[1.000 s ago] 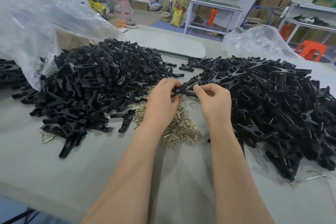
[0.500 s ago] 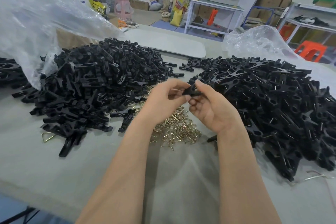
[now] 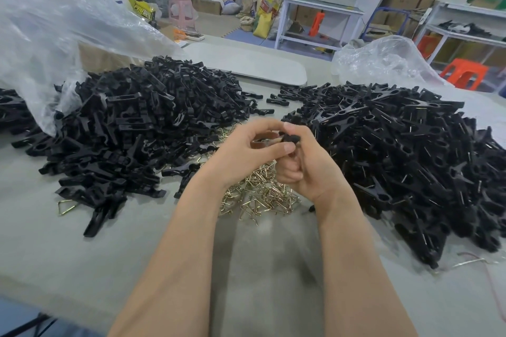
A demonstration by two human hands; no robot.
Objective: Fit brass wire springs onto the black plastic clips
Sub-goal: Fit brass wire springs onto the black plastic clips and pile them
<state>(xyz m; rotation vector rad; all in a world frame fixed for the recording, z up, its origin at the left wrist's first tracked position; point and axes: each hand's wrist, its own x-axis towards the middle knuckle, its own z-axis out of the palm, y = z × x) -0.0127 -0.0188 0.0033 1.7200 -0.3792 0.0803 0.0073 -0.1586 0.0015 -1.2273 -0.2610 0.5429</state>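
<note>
Table (image 3: 137,268) carries a left heap (image 3: 142,128) of black plastic parts and a right heap (image 3: 397,150), with brass springs (image 3: 262,197) between them, nearer. Above the springs, left hand (image 3: 243,153) and right hand (image 3: 309,167) both pinch one black clip (image 3: 290,138), fingers curled.

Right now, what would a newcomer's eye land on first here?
Two big heaps of black clips cover the table: the left heap and the right heap. Between them the left hand and right hand pinch one clip above a small pile of brass springs. A clear bag billows at far left.
</note>
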